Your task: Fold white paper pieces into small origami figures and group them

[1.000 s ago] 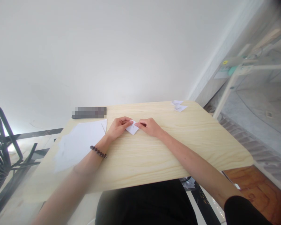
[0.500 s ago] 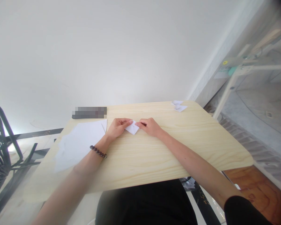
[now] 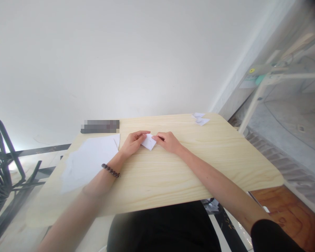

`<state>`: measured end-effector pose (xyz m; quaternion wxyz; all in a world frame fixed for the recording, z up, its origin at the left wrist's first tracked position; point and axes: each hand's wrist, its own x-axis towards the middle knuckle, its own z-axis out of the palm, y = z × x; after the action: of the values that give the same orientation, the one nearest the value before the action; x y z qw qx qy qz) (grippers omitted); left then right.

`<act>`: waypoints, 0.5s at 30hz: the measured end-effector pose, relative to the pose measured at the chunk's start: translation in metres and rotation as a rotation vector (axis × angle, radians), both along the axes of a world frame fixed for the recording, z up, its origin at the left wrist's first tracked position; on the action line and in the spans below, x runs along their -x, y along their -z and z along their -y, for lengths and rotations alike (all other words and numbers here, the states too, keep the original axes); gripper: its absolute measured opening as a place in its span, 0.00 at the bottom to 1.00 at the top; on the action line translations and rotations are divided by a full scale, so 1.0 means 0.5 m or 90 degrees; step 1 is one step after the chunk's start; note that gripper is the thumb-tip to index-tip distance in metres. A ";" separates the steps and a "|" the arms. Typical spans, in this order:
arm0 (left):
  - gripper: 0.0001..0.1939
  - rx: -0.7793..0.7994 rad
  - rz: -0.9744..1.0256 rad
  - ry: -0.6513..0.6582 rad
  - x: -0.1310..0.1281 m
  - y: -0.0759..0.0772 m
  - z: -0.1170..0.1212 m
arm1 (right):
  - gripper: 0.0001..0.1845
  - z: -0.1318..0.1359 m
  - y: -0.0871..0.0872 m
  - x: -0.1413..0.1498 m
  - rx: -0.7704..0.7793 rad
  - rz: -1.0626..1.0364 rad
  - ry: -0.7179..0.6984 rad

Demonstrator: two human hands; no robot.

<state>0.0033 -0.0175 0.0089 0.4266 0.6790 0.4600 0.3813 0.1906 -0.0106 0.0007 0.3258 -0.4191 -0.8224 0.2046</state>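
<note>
A small folded piece of white paper (image 3: 148, 142) is held between my two hands, just above or on the wooden table; I cannot tell which. My left hand (image 3: 132, 142) pinches its left side, thumb on top and fingers stretched along the far edge. On the other side, my right hand (image 3: 167, 141) grips the paper's right corner between thumb and curled forefinger. A beaded bracelet (image 3: 110, 170) circles my left wrist. The undersides of the paper and some fingertips are hidden.
White sheets of paper (image 3: 88, 157) lie on the left of the light wooden table (image 3: 157, 182), partly under my left forearm. Behind them is a dark, blurred-out oblong object (image 3: 100, 126). Folded paper pieces (image 3: 202, 120) rest at the far right, near the white wall (image 3: 147, 63).
My left fingers have straightened a little along the paper's far edge, and the left hand has shifted slightly right. The paper has turned very slightly; both hands keep hold.
</note>
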 end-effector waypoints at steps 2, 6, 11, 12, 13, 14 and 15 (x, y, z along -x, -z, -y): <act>0.18 0.006 0.018 0.001 -0.002 0.001 0.000 | 0.22 0.000 -0.001 0.000 0.001 -0.002 0.003; 0.18 0.061 0.099 0.001 -0.008 0.004 -0.003 | 0.21 -0.001 0.000 -0.001 -0.001 -0.016 0.011; 0.17 0.084 0.131 -0.008 -0.011 0.008 -0.006 | 0.21 -0.003 0.003 0.000 -0.006 -0.022 0.018; 0.17 0.084 0.135 -0.012 -0.011 0.009 -0.006 | 0.21 -0.004 0.003 0.000 -0.007 -0.023 0.018; 0.17 0.083 0.138 -0.014 -0.011 0.009 -0.007 | 0.21 -0.003 0.003 0.000 -0.007 -0.024 0.017; 0.17 0.079 0.140 -0.014 -0.010 0.010 -0.008 | 0.21 -0.003 0.003 0.000 -0.007 -0.025 0.016; 0.17 0.073 0.141 -0.013 -0.009 0.011 -0.008 | 0.21 -0.003 0.003 0.000 -0.007 -0.025 0.015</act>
<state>0.0077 -0.0133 0.0035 0.5089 0.6024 0.4384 0.4312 0.1906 -0.0092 -0.0010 0.3466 -0.4231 -0.8118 0.2044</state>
